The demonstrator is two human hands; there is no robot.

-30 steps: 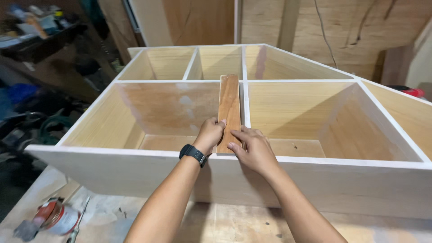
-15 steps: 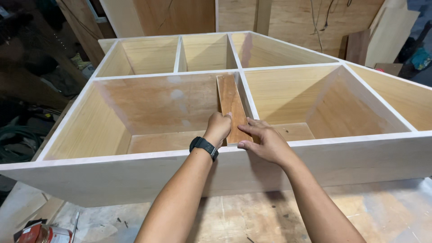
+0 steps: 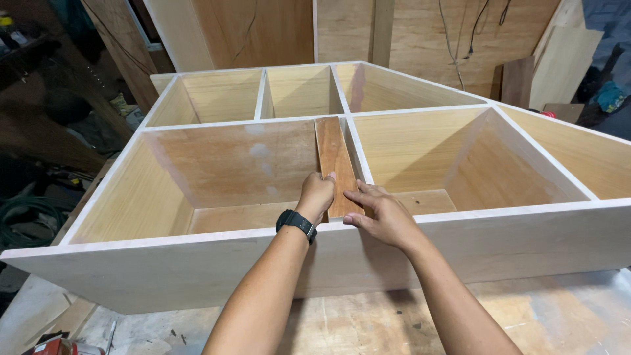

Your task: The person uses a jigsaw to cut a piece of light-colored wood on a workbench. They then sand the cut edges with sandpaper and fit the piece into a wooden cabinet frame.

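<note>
A large plywood cabinet frame (image 3: 460,246) with white edges lies on its back, split into several compartments. A reddish-brown wood strip (image 3: 333,154) lies flat along the top edge of the middle divider in the near row. My left hand (image 3: 317,196), with a black watch on the wrist, curls around the strip's near end from the left side. My right hand (image 3: 380,213) rests on the near end from the right, fingers spread flat over the strip and the front rail.
The frame sits on a worn plywood bench (image 3: 368,322). Plywood sheets (image 3: 263,33) lean against the back wall with dangling cables (image 3: 470,29). A red tool (image 3: 56,345) lies at the bench's lower left. Hoses and clutter (image 3: 29,210) fill the dark floor on the left.
The view has moved closer and shifted a little. Both hands stay on the strip's near end; the right hand's fingers are now spread flatter over it.
</note>
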